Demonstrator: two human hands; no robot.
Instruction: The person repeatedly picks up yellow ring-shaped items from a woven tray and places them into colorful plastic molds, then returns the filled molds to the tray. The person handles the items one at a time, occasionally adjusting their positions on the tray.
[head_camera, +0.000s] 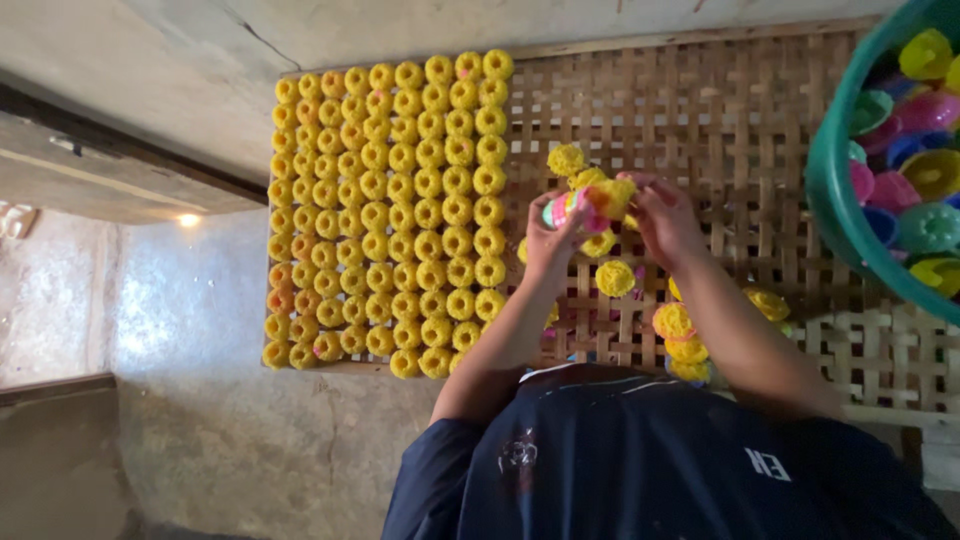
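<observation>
- A person in a dark shirt (640, 460) bends over a woven bamboo tray (740, 120), both hands meeting above its middle
- The left hand (553, 240) is clenched around a small pink mould (566, 208), fingers wrapped about its rim
- The right hand (665, 220) pinches a yellow noodle-like cake (608, 195) at the mould's mouth; the cake is touching the mould, and how far it sits inside cannot be told
- The left part of the tray is filled with neat rows (390, 210) of the same round yellow cakes, packed edge to edge, a few at the far left more orange
- Loose cakes lie scattered on the bare weave near the hands: one (566, 159) just above them, one (615, 278) just below, and a small cluster (680, 335) beside the right forearm
- A green basin (835, 190) at the right edge holds a heap of plastic moulds (915, 170) in pink, blue, green and yellow, well apart from the rows
- The tray rests on a grey concrete floor (200, 330), with a bright patch of light at the left
</observation>
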